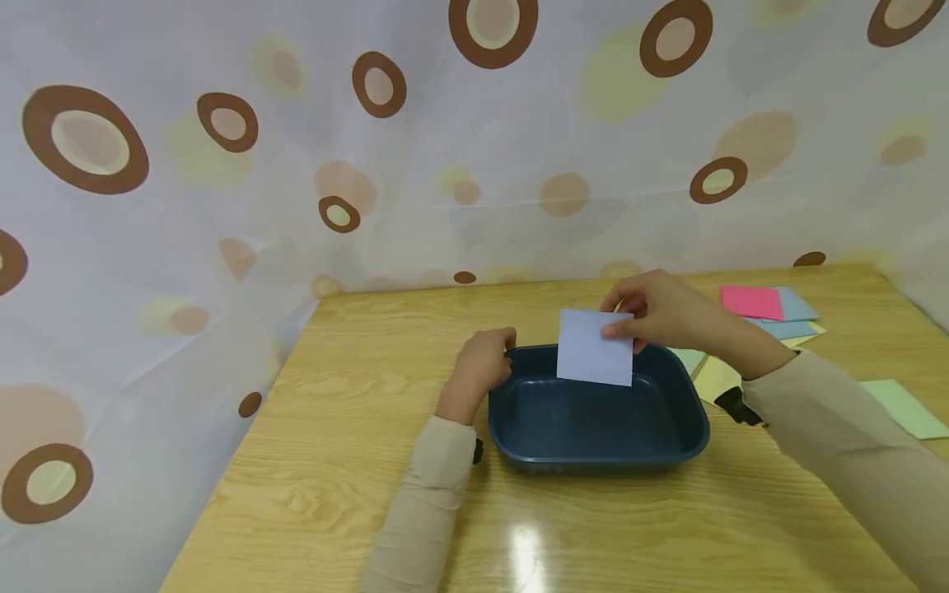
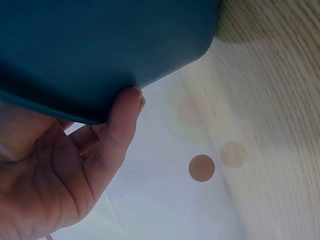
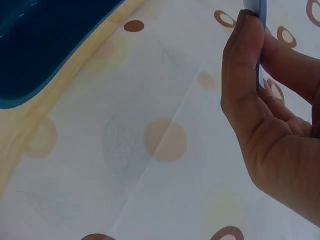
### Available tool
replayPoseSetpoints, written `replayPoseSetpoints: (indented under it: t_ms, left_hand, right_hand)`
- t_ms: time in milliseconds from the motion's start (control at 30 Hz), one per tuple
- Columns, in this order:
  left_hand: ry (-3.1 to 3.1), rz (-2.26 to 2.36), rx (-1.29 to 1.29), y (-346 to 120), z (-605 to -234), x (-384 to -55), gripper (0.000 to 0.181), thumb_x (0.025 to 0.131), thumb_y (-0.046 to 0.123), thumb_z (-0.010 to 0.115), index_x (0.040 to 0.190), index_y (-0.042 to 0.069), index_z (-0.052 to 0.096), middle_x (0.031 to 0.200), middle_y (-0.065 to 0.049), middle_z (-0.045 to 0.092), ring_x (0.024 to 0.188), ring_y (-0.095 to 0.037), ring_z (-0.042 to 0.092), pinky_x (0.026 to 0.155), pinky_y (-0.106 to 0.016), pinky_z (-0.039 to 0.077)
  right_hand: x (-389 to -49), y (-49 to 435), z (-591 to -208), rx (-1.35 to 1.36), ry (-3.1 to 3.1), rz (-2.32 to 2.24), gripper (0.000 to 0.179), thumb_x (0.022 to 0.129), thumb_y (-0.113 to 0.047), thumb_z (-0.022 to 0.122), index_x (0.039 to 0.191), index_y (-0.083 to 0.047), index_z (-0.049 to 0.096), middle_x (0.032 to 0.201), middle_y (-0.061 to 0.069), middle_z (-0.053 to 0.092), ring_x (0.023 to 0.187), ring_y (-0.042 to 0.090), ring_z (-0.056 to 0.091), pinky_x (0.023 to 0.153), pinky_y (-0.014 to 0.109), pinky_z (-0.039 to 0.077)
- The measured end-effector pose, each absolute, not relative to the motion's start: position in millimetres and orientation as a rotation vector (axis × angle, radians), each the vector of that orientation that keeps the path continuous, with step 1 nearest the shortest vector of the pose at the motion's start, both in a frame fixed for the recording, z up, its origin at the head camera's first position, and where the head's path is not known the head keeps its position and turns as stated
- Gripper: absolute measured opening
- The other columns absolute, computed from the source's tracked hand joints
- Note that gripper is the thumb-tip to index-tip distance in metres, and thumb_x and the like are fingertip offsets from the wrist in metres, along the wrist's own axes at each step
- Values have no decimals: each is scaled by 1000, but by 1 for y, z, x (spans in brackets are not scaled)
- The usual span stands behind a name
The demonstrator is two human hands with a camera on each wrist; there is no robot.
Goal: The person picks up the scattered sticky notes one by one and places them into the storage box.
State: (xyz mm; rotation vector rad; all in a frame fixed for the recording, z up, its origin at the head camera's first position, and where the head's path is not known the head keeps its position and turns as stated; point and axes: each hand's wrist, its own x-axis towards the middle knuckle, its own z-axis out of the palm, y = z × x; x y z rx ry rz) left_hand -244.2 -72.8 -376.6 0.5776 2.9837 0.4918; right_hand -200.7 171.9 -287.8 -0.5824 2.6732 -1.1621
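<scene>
A dark blue rectangular tub (image 1: 593, 420) stands on the wooden table. My left hand (image 1: 482, 362) grips its left rim near the back corner; in the left wrist view the thumb of that hand (image 2: 75, 165) lies against the tub's wall (image 2: 100, 50). Above the back part of the tub, my right hand (image 1: 663, 313) pinches a pale lavender-blue square of paper (image 1: 589, 350) between thumb and fingers. Seen edge-on in the right wrist view, the paper (image 3: 260, 45) is a thin sheet or stack held by the right hand (image 3: 270, 110).
Right of the tub lie a pink paper square (image 1: 752, 302), a blue one (image 1: 797, 305), a yellow one (image 1: 715, 379) and a pale green one (image 1: 904, 408), some overlapping. A curtain with brown rings (image 1: 445, 239) hangs behind the table (image 1: 334, 461).
</scene>
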Motion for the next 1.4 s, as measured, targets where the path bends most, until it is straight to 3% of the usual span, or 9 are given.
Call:
replayPoseSetpoints:
  t_ms: [433,800,1133,1400]
  left_hand:
    - [2991,482,565,-75,-375,-248,15,89,3,62,103,9,63,98,-6,66,78,-18,55,65,-28,46]
    - [2983,462,562,-75,-375,-248,17,89,4,64,105,9,62,98,-6,66,81,-18,58,68,-27,48]
    - [2967,483,543,-77,-374,-249,13,88,2,64,99,9,61,92,-5,64,74,-17,53,61,-26,44]
    - [2973,489,548,-77,-375,-249,12,87,1,64,94,10,61,86,-4,62,71,-16,51,56,-24,40]
  right_hand:
    - [-220,121,-312,-691,2564,-867,15,86,-7,70,91,5,64,77,7,65,55,13,58,55,34,54]
    - [-231,89,-336,-631,2460,-672,11,86,-5,71,83,2,62,76,10,61,53,13,60,53,27,53]
    - [-243,62,-352,-449,2433,-530,25,86,-7,71,103,6,60,93,15,61,56,16,66,57,27,54]
    - [-249,56,-363,-383,2431,-512,26,85,-6,72,105,6,60,96,16,62,55,17,65,56,28,54]
